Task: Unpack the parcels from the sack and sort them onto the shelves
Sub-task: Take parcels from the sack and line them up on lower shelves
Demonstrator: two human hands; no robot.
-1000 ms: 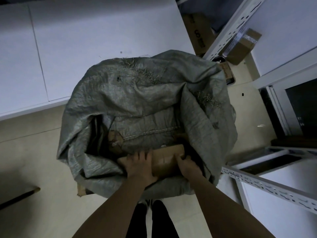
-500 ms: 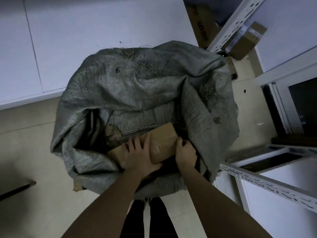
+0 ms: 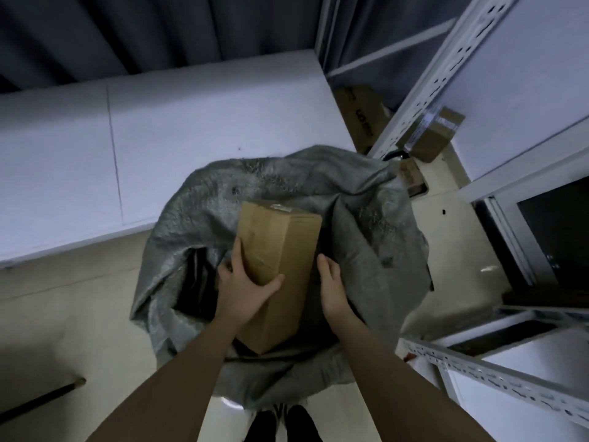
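Note:
A long brown cardboard parcel (image 3: 280, 250) stands nearly upright above the open mouth of the grey woven sack (image 3: 207, 218) on the floor. My left hand (image 3: 245, 288) grips its left side, thumb wrapped across the front face. On the parcel's right side is my right hand (image 3: 333, 285), fingers reaching behind the parcel out of sight. The sack's dark inside shows at the left of the parcel.
White metal shelving (image 3: 446, 74) rises at the right, with a taped small box (image 3: 430, 138) on it and a printed carton (image 3: 363, 113) behind. A lower shelf rail (image 3: 497, 381) lies at the bottom right. A white ledge (image 3: 159, 138) runs behind the sack.
Both hands have lifted the parcel up out of the sack and tipped it upright. The camera has tilted up, showing more of the wall and shelving.

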